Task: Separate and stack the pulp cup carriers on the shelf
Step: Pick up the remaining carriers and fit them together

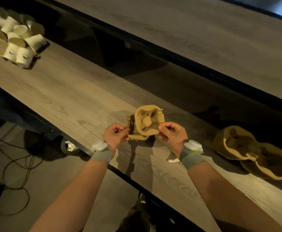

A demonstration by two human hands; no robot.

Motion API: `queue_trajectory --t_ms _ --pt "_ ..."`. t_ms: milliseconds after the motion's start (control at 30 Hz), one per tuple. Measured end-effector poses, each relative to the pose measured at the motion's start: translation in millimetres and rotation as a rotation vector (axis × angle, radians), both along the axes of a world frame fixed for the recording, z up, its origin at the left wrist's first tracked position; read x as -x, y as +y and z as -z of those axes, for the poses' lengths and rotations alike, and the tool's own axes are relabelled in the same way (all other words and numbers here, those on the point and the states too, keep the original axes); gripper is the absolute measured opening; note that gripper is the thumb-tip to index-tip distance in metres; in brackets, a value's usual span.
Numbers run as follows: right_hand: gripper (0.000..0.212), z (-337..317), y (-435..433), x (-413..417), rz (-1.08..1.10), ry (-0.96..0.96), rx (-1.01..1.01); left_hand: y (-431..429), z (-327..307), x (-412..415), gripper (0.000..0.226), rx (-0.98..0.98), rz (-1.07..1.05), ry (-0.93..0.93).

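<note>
Both sets of fingers point(120, 130) are curled tight, pinching opposite rims of the nested pulp cup carriers point(145, 124). The left hand point(114, 137) nips the darker edge on its side, and the right hand point(172, 134) nips the paler rim across from it.

The step in hand looks like peeling one carrier off another. I judge it will go best with each pinch kept close to the rim and the pull made slow and even, straight apart with no twist, since moulded pulp is likely to tear at a thin edge. In this dim light it is hard to tell whether two carriers or more are stuck together there.

The bundle is held above the wooden shelf point(66, 91), its shadow falling on the board beneath. Well to the right of the held carriers, a loose heap of pulp carriers point(247, 148) lies tilted on the same shelf; the freed one likely belongs there. Far to their left sits a cluster of paper cups point(14, 41).
</note>
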State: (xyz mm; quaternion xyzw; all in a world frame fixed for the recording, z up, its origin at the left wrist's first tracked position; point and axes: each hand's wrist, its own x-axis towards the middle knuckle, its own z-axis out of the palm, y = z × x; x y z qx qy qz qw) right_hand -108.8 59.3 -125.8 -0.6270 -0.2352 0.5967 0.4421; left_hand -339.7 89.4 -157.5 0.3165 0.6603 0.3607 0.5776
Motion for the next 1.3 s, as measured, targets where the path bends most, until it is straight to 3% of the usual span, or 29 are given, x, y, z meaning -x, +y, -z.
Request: queue_trajectory --t_ms 167,333,433,733,967,1167,1300 --pt "0.012 -2.4 9.9 3.3 0.020 -0.051 -0.058 -5.9 8.2 -9.0 0.027 0.007 -0.144 -0.115" --pt "0.011 -5.8 9.8 2.4 0.041 -0.043 -0.075 -16.5 11.7 -15.0 0.015 0.115 -0.076 -0.228" --pt "0.010 -8.4 9.8 -0.2 0.067 -0.031 -0.072 -19.2 11.9 -12.4 0.007 0.141 -0.049 -0.198" --pt "0.010 -14.8 11.6 -9.4 0.111 0.049 -0.098 -7.7 1.1 -17.1 0.015 0.189 -0.056 -0.368" --pt "0.012 -16.8 1.3 -23.0 0.159 0.076 -0.092 -4.8 3.5 -17.0 0.012 0.223 -0.067 -0.201" --pt "0.013 -11.9 -14.6 -33.2 0.191 0.048 -0.060 -14.7 6.9 -37.4 0.015 0.244 -0.274 -0.252" --pt "0.014 -9.7 -25.2 -38.2 0.206 0.068 -0.057 -21.3 13.4 -53.2 0.014 0.271 -0.281 -0.205"
